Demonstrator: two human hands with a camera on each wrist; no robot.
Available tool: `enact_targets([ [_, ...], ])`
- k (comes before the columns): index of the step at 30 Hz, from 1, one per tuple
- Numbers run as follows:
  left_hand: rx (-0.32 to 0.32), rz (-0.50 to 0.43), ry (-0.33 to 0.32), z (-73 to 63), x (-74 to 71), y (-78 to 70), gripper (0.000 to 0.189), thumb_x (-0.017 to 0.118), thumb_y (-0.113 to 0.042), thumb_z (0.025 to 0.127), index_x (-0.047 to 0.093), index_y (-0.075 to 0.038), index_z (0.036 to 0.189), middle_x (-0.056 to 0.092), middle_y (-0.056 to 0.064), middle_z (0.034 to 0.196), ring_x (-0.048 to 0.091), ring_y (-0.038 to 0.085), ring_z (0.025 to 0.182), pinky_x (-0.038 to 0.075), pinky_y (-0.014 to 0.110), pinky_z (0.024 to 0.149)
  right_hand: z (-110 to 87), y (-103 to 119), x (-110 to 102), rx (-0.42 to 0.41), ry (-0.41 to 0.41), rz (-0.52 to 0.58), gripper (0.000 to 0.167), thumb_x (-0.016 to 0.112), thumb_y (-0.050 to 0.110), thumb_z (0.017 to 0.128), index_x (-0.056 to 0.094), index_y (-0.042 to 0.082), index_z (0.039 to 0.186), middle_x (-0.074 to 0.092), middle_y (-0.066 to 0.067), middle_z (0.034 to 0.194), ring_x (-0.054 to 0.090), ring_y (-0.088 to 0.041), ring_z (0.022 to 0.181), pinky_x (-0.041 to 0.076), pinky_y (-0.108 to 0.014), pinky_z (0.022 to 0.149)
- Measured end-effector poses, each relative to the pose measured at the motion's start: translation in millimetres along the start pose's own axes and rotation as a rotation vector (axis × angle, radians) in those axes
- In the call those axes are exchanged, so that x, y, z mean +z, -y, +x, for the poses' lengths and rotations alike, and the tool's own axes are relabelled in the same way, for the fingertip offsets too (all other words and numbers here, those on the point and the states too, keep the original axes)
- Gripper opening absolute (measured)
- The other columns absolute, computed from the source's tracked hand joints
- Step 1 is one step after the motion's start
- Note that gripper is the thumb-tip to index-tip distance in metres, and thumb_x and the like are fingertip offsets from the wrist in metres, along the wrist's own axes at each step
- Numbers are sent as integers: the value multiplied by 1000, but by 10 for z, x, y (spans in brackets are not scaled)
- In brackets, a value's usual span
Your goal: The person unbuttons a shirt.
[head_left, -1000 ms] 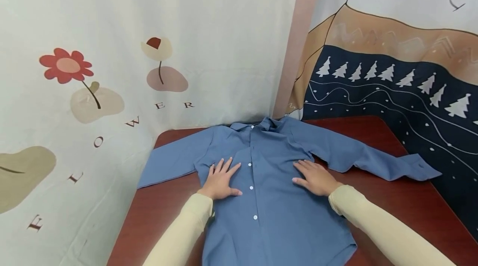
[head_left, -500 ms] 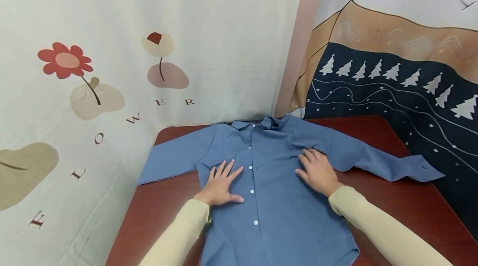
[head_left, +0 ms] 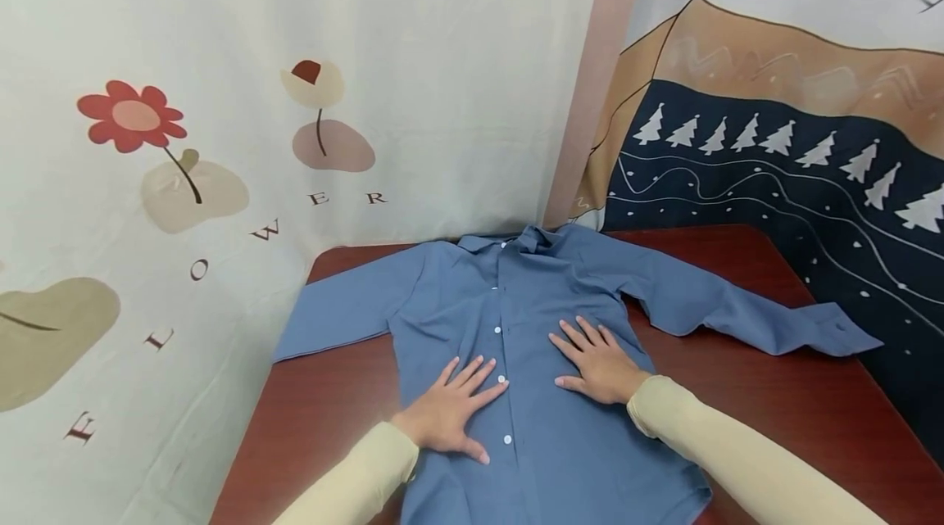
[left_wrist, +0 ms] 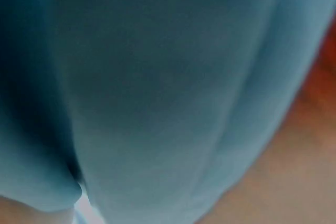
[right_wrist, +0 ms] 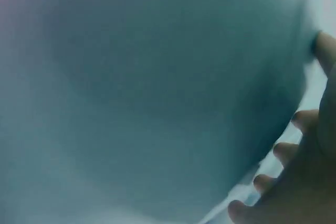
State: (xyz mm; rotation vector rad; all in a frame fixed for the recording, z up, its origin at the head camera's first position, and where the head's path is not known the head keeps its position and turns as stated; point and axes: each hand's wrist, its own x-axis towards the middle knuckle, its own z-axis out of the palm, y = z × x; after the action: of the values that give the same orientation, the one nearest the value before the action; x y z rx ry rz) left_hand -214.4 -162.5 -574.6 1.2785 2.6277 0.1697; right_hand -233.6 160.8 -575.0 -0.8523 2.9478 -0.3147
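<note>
A blue button-up shirt lies front side up in the head view, its collar at the table's back edge and its hem cut off at the bottom of the frame. My left hand rests on the shirt's left front, fingers spread, tips near the white buttons. On the other side of the button line, my right hand lies on the chest with fingers spread. Blue cloth fills most of the left wrist view. In the right wrist view, fingertips show beside blurred cloth.
The shirt's left-side sleeve stretches to the table's edge; the other sleeve runs out to the right with a crumpled cuff. A reddish-brown table lies beneath. Printed curtains hang behind and to the right.
Both hands have slid down the shirt toward its hem. The right hand has also moved inward from near the armpit, and the left hand slightly toward the buttons.
</note>
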Motion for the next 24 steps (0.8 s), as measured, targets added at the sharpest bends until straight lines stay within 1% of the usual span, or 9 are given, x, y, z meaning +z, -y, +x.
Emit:
enact_targets([
  [3, 20, -37, -80, 33, 0, 21, 98, 56, -81, 73, 32, -29, 153, 20, 7, 160, 16, 28, 146, 14, 53, 114, 13, 176, -43, -74, -84, -38, 57, 67, 48, 88, 60, 8, 128, 54, -13, 131, 47, -33, 123, 38, -51, 98],
  [5, 21, -61, -203, 69, 2, 88, 88, 61, -74, 76, 43, -26, 148, 32, 8, 155, 28, 29, 141, 21, 53, 111, 16, 373, -59, -178, -134, -48, 43, 72, 47, 84, 66, 11, 107, 59, -4, 107, 54, -23, 100, 44, -42, 85],
  [7, -12, -97, -363, 118, -13, 194, 73, 66, -63, 81, 55, -22, 139, 44, 8, 146, 40, 29, 133, 30, 53, 106, 7, 600, -48, -315, -156, -35, 34, 73, 49, 81, 64, 18, 91, 52, 4, 89, 50, -15, 83, 43, -34, 72],
  [10, -151, -166, -577, 178, -65, 409, 51, 69, -43, 88, 61, -15, 130, 54, 10, 134, 48, 30, 122, 36, 53, 99, -33, 911, 19, -532, -109, -12, 35, 68, 57, 83, 58, 23, 85, 44, 12, 81, 44, -6, 76, 39, -24, 67],
  [13, -407, -190, -703, 177, -131, 631, 35, 69, -26, 91, 64, -11, 123, 59, 12, 122, 54, 32, 112, 41, 52, 93, -84, 1127, 92, -668, -8, 5, 40, 61, 64, 85, 57, 24, 87, 39, 14, 78, 38, -2, 71, 33, -17, 64],
  [15, -587, -186, -707, 145, -164, 760, 30, 69, -22, 91, 64, -7, 117, 60, 13, 112, 55, 33, 104, 42, 51, 88, -113, 1213, 131, -712, 47, -23, 42, 59, 67, 83, 56, 25, 88, 37, 15, 76, 34, -1, 68, 31, -16, 63],
  [18, -780, -183, -614, 74, -195, 919, 31, 73, -26, 88, 61, -5, 108, 57, 14, 99, 55, 34, 93, 45, 50, 78, -136, 1295, 157, -741, 101, -75, 42, 65, 66, 79, 54, 25, 84, 36, 14, 73, 32, 0, 65, 29, -14, 59],
  [21, -828, -220, -522, 2, -220, 1032, 30, 76, -26, 85, 58, -4, 96, 54, 12, 88, 55, 31, 80, 46, 47, 69, -140, 1347, 159, -761, 132, -88, 37, 72, 57, 77, 52, 26, 78, 38, 16, 70, 33, 2, 64, 31, -12, 58],
  [24, -804, -265, -481, -46, -254, 1120, 22, 74, -20, 87, 57, -7, 82, 50, 8, 78, 51, 26, 69, 44, 43, 61, -136, 1388, 151, -778, 157, -54, 31, 77, 45, 78, 53, 26, 73, 41, 17, 69, 36, 5, 63, 33, -9, 58],
])
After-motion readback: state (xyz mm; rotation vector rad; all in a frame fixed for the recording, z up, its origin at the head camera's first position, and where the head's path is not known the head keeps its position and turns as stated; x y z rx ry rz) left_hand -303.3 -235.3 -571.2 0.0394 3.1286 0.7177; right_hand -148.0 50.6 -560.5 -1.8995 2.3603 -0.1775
